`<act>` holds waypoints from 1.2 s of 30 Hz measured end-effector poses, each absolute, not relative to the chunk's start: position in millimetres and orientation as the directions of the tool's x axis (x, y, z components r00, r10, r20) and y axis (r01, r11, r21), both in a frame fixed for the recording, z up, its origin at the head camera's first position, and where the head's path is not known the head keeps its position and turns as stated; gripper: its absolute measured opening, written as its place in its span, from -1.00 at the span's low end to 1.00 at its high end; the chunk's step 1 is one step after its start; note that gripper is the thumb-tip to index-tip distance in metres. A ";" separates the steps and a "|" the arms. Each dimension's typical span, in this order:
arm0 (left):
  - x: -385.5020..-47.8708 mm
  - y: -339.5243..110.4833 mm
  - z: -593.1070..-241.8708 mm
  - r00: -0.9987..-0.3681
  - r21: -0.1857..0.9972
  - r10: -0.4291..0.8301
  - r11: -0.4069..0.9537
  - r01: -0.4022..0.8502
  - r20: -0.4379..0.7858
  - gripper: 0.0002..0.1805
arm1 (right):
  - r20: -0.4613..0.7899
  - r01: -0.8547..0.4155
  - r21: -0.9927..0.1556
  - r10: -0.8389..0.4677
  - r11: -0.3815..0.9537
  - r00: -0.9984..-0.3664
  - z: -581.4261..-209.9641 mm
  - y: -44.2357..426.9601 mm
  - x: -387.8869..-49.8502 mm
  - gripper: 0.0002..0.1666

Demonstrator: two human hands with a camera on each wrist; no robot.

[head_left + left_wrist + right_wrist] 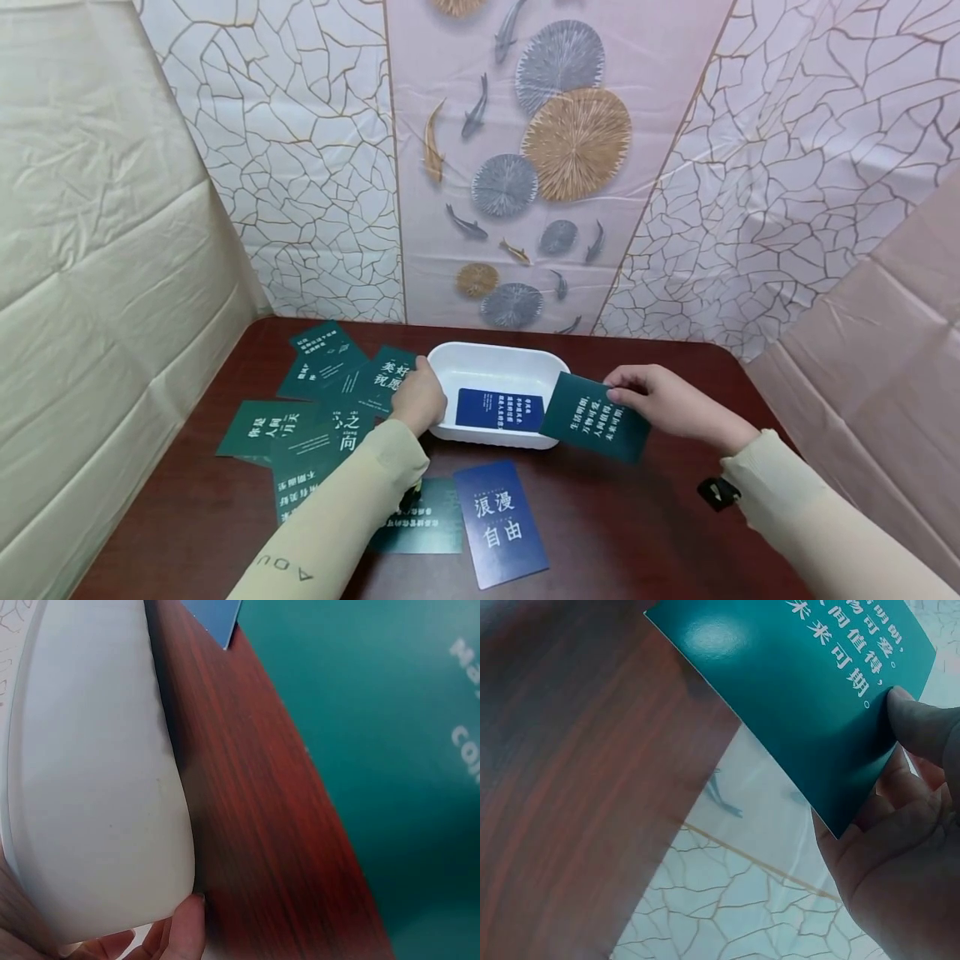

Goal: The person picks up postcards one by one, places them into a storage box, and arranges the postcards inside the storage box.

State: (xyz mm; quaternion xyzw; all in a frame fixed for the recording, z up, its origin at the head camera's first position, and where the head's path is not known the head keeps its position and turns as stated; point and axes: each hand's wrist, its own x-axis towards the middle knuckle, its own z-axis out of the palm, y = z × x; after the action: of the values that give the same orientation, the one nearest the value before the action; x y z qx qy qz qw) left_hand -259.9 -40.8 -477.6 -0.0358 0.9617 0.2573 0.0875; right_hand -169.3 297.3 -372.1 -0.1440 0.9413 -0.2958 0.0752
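My left hand [418,398] grips the left end of a white plastic tub [491,363]. In the left wrist view, its fingers [186,930] curl under the tub's end. A dark blue card [480,408] with white writing lies inside the tub. To the right, my right hand [671,400] pinches a green card [596,421] by its edge, thumb on the printed face. That card is tilted and overlaps the tub's right front corner in the head view; I cannot tell whether they touch. The right wrist view shows the same green card [795,712] above the table.
Several green cards [258,427] lie spread and overlapping on the dark red-brown table [637,517], left of the tub. Near the front are a blue card [501,525] and a green card [435,537], partly hidden by my left sleeve. A patterned cloth [506,250] hangs behind.
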 end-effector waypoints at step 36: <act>-261.4 -41.5 -477.8 -0.983 0.499 -0.022 0.859 -0.113 -0.184 -0.23 | -0.027 -0.203 -0.614 -0.278 0.763 -0.960 -382.8 209.3 -250.8 -0.82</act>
State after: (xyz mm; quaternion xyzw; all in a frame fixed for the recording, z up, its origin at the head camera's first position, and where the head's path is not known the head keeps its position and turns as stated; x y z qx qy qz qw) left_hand -261.4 -41.5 -477.8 -0.0350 0.9603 0.2632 0.0860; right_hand -250.8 209.3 -382.8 -0.1283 0.9370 -0.3197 0.0584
